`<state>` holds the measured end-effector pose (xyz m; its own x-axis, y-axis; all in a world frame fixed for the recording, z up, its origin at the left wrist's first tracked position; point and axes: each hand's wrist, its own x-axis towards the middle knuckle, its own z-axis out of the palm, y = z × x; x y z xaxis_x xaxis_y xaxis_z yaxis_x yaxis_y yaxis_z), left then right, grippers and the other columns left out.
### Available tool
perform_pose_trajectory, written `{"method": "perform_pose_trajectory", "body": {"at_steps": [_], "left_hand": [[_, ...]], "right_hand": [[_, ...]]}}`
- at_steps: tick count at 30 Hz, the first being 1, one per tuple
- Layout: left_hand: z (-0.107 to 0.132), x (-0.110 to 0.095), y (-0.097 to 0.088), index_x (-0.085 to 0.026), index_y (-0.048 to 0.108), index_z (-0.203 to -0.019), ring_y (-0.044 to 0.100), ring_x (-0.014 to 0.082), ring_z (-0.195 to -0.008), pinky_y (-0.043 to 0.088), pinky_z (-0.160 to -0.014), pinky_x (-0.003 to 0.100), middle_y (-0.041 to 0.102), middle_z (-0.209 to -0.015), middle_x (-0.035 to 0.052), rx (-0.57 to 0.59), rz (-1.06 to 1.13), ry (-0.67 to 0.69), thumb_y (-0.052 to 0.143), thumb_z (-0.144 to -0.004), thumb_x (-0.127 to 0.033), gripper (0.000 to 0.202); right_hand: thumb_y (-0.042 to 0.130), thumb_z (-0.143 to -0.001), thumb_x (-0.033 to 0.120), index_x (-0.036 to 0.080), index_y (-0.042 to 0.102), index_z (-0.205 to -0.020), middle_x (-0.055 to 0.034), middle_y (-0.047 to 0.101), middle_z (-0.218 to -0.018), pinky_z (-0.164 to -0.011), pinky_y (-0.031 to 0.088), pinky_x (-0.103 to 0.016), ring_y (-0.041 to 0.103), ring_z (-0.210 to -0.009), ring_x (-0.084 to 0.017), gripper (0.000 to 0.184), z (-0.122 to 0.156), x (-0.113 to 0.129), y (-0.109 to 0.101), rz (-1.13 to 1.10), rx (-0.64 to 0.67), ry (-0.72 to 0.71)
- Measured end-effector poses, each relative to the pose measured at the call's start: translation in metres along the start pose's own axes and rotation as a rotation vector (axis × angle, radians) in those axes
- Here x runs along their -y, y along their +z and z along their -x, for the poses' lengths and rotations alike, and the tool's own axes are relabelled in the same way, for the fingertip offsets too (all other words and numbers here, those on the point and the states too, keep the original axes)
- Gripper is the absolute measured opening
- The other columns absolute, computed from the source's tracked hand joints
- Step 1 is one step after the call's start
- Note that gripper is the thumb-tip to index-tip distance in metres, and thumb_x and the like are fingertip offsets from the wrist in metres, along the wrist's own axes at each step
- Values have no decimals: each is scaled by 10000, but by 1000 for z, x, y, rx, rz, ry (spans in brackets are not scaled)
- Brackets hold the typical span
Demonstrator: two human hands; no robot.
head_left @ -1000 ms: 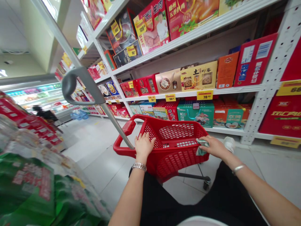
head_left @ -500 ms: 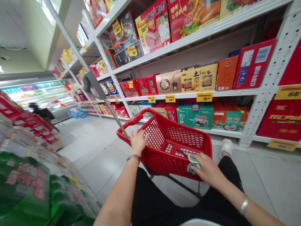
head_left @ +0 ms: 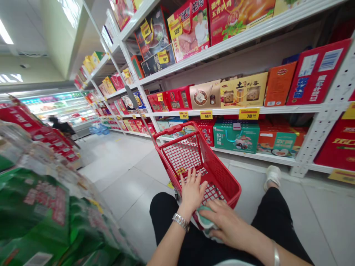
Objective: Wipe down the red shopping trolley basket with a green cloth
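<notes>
A red plastic shopping cart point(head_left: 234, 188) stands in front of my knees, its basket turned at an angle. My left hand point(head_left: 192, 190), with a metal bracelet at the wrist, lies over the near side of the basket, fingers spread. Close beside it, my right hand point(head_left: 229, 223) is closed around a folded green and white cloth point(head_left: 205, 218) at the near rim. The part of the cloth under my palm is hidden. A thin metal pole with a grey fitting point(head_left: 131, 96) rises from the cart's handle point(head_left: 173, 129) end.
White shelving point(head_left: 194, 61) with boxed goods and yellow price tags runs along the far side. Green packages point(head_left: 36, 207) are stacked close at the left. A person in dark clothes point(head_left: 63, 127) is farther back, near red cartons point(head_left: 52, 144) and a lit fridge display.
The cart has swung round, its near end coming toward my legs. My left hand has moved right and down from near the handle; my right hand, with the cloth, has moved left and down.
</notes>
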<state>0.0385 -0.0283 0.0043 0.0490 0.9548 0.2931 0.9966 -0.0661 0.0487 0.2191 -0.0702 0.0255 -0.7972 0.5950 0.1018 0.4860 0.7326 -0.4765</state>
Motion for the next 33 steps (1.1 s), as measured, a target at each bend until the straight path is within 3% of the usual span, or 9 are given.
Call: {"method": "perform_pose_trajectory", "body": {"at_steps": [7, 10, 13, 17, 23, 26, 29, 33], "left_hand": [[14, 7, 5, -239, 532, -1469, 330, 302, -1524, 199, -1254, 640, 462, -1587, 98, -54, -1, 35, 398, -1017, -524, 551], [9, 4, 5, -230, 566, -1439, 354, 309, -1511, 208, -1254, 639, 512, -1550, 109, -68, 33, 42, 392, -1019, -528, 543], [-1, -4, 6, -242, 596, -1408, 393, 291, -1493, 215, -1261, 622, 576, -1496, 98, -95, 117, 33, 395, -1026, -503, 505], [-16, -14, 6, -244, 603, -1394, 432, 261, -1471, 204, -1270, 595, 625, -1449, 79, -103, 245, -46, 359, -1048, -431, 463], [-34, -11, 4, -248, 621, -1362, 483, 242, -1433, 234, -1255, 579, 651, -1422, 55, -77, 323, -139, 313, -1059, -372, 450], [-38, -3, 0, -240, 635, -1343, 480, 265, -1434, 201, -1249, 609, 653, -1418, 64, -61, 325, -142, 320, -1057, -371, 446], [-40, 5, -3, -212, 618, -1368, 444, 286, -1459, 180, -1248, 619, 624, -1450, 90, -40, 283, -129, 329, -1053, -377, 458], [-40, 8, -4, -219, 624, -1362, 449, 288, -1456, 198, -1247, 596, 625, -1447, 93, -22, 225, -101, 349, -1048, -395, 453]], "right_hand": [[656, -791, 75, 278, 672, -1231, -89, 662, -1177, -1143, 314, -588, 591, -1147, -294, 485, 18, -63, -22, 254, -112, 135], [617, -756, 28, 326, 665, -1231, -63, 663, -1222, -1189, 258, -600, 603, -1179, -268, 563, 19, -87, -30, 260, -132, 110], [611, -736, 15, 295, 683, -1191, -71, 668, -1215, -1192, 283, -584, 604, -1192, -276, 539, 17, -99, -32, 270, -150, 139], [672, -752, 46, 218, 677, -1215, -116, 658, -1196, -1148, 372, -557, 603, -1160, -312, 495, 6, -91, -22, 265, -141, 171], [798, -782, 202, 210, 618, -1277, -117, 633, -1194, -1088, 440, -537, 583, -1139, -325, 527, -27, -39, 15, 187, -181, 41], [806, -808, 279, 203, 612, -1268, -113, 636, -1155, -1057, 464, -522, 588, -1103, -312, 505, -38, -23, 19, 208, -181, 12], [794, -820, 255, 228, 605, -1304, -99, 654, -1143, -1165, 353, -556, 598, -1097, -287, 520, -33, -30, 8, 277, -173, -24], [734, -824, 139, 244, 611, -1319, -118, 648, -1252, -1209, 276, -584, 579, -1189, -291, 521, -3, -67, -17, 334, -203, 44]]}}
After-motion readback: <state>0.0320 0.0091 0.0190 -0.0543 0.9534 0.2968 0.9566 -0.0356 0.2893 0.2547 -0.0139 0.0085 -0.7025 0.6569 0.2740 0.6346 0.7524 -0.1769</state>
